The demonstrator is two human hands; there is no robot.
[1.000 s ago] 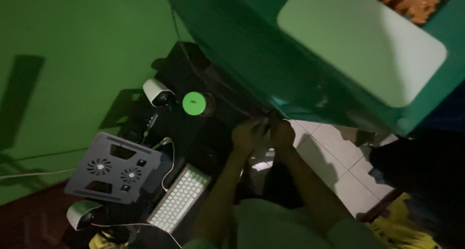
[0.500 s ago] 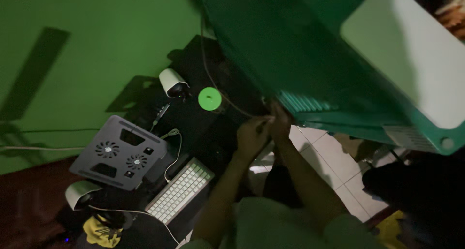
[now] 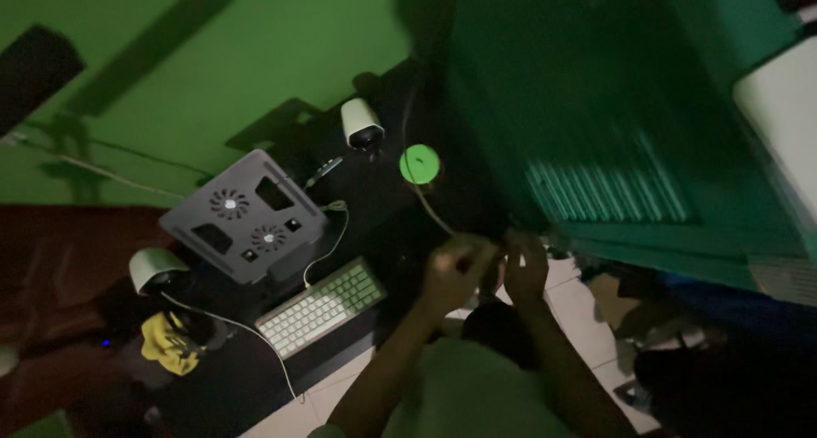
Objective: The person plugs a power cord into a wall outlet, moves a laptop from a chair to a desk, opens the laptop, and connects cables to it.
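On the dark surface lie, from the left, a yellow cloth, a small white speaker, a grey cooling pad with two fans and a white keyboard, with a second speaker and a green-topped jar farther back. The left hand is raised on a bent forearm with its grip curled shut, pinching a thin pale cord that runs up toward the jar. Just beside it the right hand is lifted with fingers partly curled under the edge of the big green cabinet; the blur hides whether its grip holds anything.
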